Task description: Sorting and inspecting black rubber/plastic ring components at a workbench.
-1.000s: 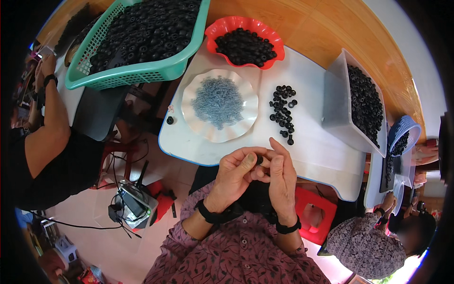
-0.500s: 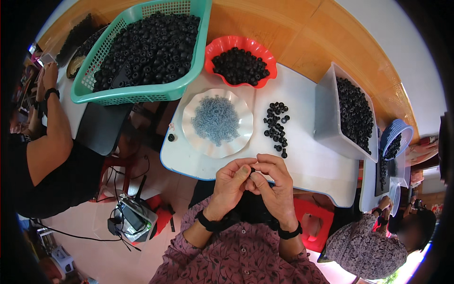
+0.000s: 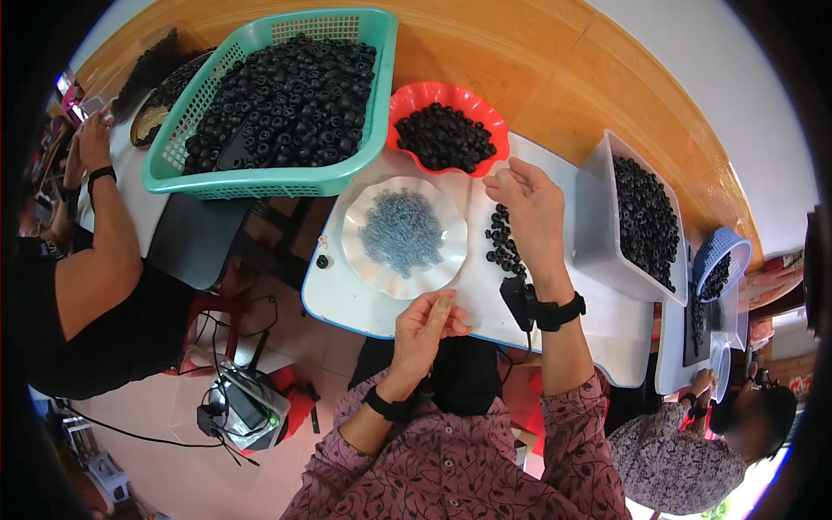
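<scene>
So my right hand (image 3: 533, 208) is out over the table (image 3: 598, 334), fingers bent and bunched with the tips pointing at the scalloped red bowl (image 3: 497, 124), right near its front rim. Honestly can't tell whether those fingertips are pinching anything, they're too small and turned away. The bowl is heaped with small black pieces (image 3: 445, 139), and a loose cluster of black ring-shaped pieces (image 3: 501, 238) sits on the white top below, partly hidden by my hand and wrist. My left hand (image 3: 420, 334) is back by the table's front edge, just below the wavy white plate (image 3: 455, 234), fingers curled with the thumb up close to them; no idea from this angle if there's something in there. The plate has a pile of tiny clear bluish pieces (image 3: 400, 232) in the middle. One lone black ring (image 3: 322, 261) lies near the left edge. Big green basket (image 3: 277, 181) full of black rings at upper left, whitish plastic bin (image 3: 596, 217) with more on the right. I've got black wristbands (image 3: 386, 404) on both arms, plus a little black device (image 3: 517, 299) with a cable by the right one.
</scene>
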`<state>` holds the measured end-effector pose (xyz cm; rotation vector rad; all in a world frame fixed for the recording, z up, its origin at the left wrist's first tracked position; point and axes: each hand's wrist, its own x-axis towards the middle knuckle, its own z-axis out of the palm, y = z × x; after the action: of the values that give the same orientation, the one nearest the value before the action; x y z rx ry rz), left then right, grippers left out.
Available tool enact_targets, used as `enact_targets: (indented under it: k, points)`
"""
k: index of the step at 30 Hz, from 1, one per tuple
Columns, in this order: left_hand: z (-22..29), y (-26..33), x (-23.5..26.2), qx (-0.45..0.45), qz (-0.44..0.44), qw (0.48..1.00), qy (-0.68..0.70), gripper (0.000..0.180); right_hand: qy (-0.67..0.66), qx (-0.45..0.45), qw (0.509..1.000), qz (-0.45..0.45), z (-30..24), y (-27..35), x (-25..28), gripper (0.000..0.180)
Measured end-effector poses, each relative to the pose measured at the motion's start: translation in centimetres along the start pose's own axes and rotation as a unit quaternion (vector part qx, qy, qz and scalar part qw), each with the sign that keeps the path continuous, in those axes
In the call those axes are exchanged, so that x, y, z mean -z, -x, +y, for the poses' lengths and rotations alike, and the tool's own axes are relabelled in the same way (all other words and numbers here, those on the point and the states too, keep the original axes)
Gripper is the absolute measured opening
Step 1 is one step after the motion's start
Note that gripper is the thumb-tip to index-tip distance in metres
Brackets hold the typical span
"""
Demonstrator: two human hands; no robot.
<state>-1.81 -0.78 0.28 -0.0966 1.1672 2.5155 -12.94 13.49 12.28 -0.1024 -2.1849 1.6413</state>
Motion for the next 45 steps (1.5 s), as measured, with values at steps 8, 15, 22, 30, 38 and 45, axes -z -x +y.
enact_targets:
  k: [8, 15, 22, 30, 38, 45]
  points:
    - [0.2, 0.2, 0.4, 0.003, -0.006, 1.000, -0.001, 0.028, 0.061, -0.096, 0.993, 0.033, 1.8, 4.2, 5.1, 0.026]
    - [0.4, 0.1, 0.1, 0.000, -0.008, 1.000, -0.014, 0.026, 0.296, 0.000, 0.953, 0.063, 5.5, 8.5, 7.9, 0.010]
    - [0.2, 0.1, 0.3, -0.004, -0.012, 0.999, -0.029, 0.025, 0.380, -0.059, 0.923, -0.025, 5.3, 10.2, 6.0, 0.016]
    - [0.3, 0.2, 0.2, -0.006, -0.011, 0.999, -0.042, 0.025, 0.386, -0.019, 0.921, -0.038, 5.0, 10.8, 5.4, 0.017]
    - [0.6, 0.4, -0.3, 0.015, -0.036, 0.998, -0.046, 0.025, 0.113, -0.033, 0.990, -0.074, 3.5, 13.8, 4.2, 0.019]
    - [0.9, 0.7, -0.2, 0.044, -0.039, 0.998, -0.003, 0.024, 0.076, -0.037, 0.993, -0.082, 2.7, 15.7, 2.6, 0.024]
